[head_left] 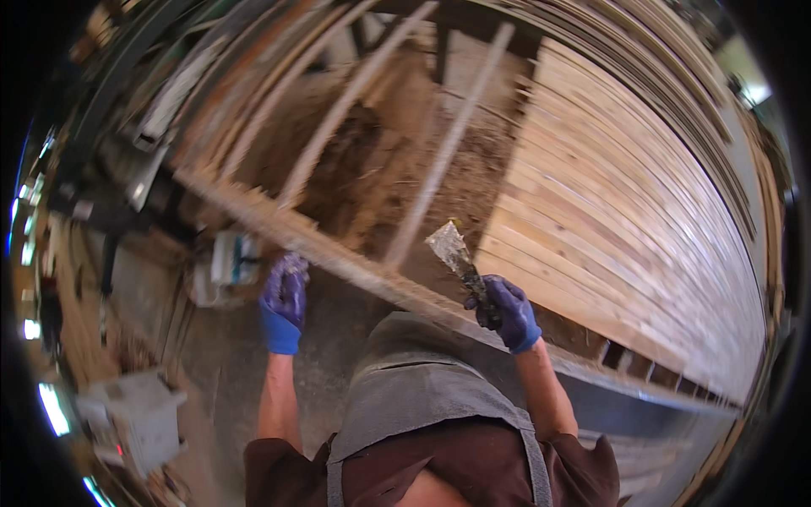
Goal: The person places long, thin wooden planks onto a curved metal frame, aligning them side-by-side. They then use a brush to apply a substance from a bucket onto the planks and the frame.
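Both my hands wear blue-purple gloves with smeared fingers. My right hand [507,314] grips the handle of a putty knife [454,252], whose broad blade is coated with pale residue and points up and to the left. The knife is held over the wooden frame's near rail, close to the left edge of the light wooden boards [608,220]. My left hand [285,296] is beside the near rail [338,258], fingers curled together. Blur hides what they hold, if anything.
Several bare slats [452,139] cross the frame's left part above brown debris. Long timber and metal pieces [182,97] lie at the far left. A white container [232,258] stands left of my left hand, and a pale grey box [139,418] is at the lower left.
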Available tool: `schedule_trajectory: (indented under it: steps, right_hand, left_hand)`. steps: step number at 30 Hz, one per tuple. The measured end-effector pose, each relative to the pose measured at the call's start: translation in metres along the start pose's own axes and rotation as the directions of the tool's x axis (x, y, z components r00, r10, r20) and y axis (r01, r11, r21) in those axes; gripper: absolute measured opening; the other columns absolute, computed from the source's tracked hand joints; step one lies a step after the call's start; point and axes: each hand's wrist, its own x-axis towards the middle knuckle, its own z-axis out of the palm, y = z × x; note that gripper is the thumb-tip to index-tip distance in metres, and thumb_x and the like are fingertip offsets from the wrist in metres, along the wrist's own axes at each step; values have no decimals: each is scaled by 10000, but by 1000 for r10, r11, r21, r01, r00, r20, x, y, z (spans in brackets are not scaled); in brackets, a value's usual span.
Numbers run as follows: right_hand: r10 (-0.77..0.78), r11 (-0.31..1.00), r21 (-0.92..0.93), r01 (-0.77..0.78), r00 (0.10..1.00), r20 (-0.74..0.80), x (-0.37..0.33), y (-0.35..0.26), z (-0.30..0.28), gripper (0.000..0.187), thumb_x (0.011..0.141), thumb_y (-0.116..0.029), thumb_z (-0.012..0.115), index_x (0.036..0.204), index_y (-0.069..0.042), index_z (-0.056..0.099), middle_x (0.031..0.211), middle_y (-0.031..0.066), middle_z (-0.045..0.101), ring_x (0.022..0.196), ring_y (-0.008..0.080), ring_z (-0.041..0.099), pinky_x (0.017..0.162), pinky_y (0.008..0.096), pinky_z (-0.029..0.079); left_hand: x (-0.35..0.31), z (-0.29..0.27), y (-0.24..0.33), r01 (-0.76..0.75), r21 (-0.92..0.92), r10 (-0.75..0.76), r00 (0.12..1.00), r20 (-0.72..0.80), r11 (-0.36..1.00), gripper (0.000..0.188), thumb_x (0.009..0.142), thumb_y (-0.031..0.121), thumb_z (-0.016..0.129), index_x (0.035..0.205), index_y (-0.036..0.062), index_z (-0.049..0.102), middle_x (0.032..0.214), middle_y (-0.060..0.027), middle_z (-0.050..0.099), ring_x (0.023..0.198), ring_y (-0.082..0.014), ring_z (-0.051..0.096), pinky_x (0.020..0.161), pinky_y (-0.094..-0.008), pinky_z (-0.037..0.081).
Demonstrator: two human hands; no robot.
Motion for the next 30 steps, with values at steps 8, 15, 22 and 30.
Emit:
schedule_trajectory:
  steps: [8, 15, 22, 30]
  right_hand:
    - [128, 992, -35, -123, 931, 343, 63, 19, 126, 394, 1050, -340, 505, 1259, -27, 623, 937, 104, 718, 669, 128, 610, 578, 263, 476]
    - [254, 941, -325, -94, 831, 495, 134, 101, 288, 413, 979, -328, 667, 1307, -79, 638, 1124, 47, 698, 1000, 134, 634, 839, 304, 535]
    - [294, 953, -216, -214, 829, 476, 126, 141, 388, 273, 984, -289, 604, 1129, -79, 700, 860, 27, 709, 705, 91, 623, 589, 274, 524]
    - [323, 941, -223, -253, 867, 380, 151, 156, 408, 293, 992, -269, 613, 1192, -75, 703, 973, 38, 716, 828, 117, 635, 740, 291, 534]
  left_hand:
    - [-187, -107, -144, 446, 103, -427, 889, -167, 889, 184, 997, 117, 585, 1110, 17, 690, 943, -119, 716, 821, -163, 649, 774, -321, 533]
    - [-199, -153, -378, 30, 550, -335, 820, 464, 835, 295, 846, 339, 645, 1002, 94, 696, 900, -101, 692, 798, -253, 657, 696, -427, 522]
    - [-169, -242, -428, -174, 719, -476, 642, 601, 673, 299, 877, 366, 616, 1035, 129, 708, 1022, -100, 688, 935, -271, 654, 806, -450, 515]
    - [-191, -300, -434, -657, 615, -370, 493, 788, 435, 248, 940, 275, 568, 1092, 154, 724, 1091, -101, 702, 1017, -278, 666, 897, -444, 520]
